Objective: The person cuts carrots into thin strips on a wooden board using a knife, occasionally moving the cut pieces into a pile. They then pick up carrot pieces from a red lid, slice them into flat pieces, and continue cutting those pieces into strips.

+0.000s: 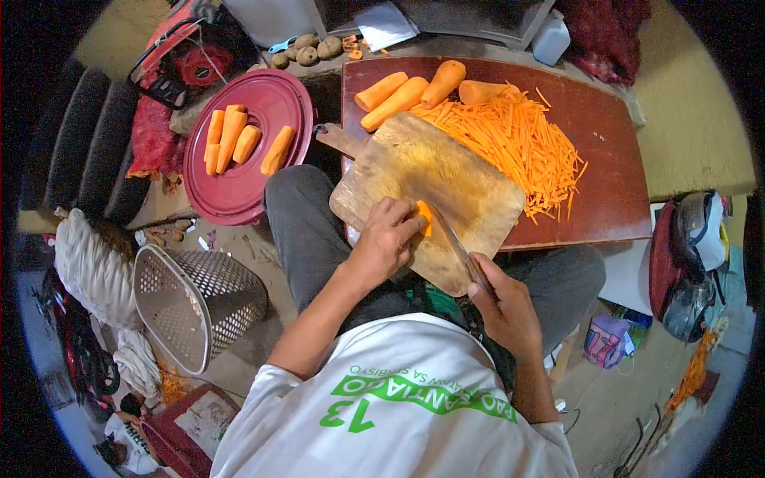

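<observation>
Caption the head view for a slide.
Left hand holds orange carrot piece on handled wooden board; right hand grips long metal knife.

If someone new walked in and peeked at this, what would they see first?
Probably the big heap of bright orange carrot strips on the red table, just beyond the cutting board. Next, on that board, the left hand holds a small carrot piece while the right hand grips a knife. Off to the left, thicker carrots lie on a round, dark pink lid.
</observation>
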### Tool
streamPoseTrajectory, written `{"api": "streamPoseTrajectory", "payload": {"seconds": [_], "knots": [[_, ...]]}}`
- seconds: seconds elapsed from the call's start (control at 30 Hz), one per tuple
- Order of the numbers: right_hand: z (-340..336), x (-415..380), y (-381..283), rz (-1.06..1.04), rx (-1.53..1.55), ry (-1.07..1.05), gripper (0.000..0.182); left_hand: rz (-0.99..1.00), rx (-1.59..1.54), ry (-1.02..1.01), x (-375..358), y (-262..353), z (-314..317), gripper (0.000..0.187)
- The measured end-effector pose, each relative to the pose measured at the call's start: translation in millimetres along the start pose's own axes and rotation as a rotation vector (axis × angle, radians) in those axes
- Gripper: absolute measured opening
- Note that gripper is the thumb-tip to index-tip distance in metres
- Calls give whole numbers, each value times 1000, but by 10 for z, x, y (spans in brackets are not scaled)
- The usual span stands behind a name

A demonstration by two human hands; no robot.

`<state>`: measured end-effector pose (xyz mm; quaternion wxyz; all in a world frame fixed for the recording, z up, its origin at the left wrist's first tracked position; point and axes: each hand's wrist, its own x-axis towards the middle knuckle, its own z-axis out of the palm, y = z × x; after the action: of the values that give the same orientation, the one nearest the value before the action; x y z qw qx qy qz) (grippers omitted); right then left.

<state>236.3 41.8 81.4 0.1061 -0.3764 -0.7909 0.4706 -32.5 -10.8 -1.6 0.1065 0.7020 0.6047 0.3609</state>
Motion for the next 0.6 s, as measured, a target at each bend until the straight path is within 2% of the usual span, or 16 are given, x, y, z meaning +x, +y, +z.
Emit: {"api": "streamPoseTrajectory", "payload": {"seconds": [0.17,0.27,0.47,0.57,0.6], "knots": [[237,156,-5,-74,-117,52,48,39,71,-52,47,13,15,44],[133,86,-276,29,-141,-76,49,56,78,-71,62,2,-2,42],[169,252,-274,48,-110,-139,50,79,83,-51,55,-28,19,39],[310,513,-85,-101,-91,9,45,70,65,-48,67,21,-11,36],[277,490,-147,-70,-99,-14,44,74,60,-43,67,17,-16,36]]}}
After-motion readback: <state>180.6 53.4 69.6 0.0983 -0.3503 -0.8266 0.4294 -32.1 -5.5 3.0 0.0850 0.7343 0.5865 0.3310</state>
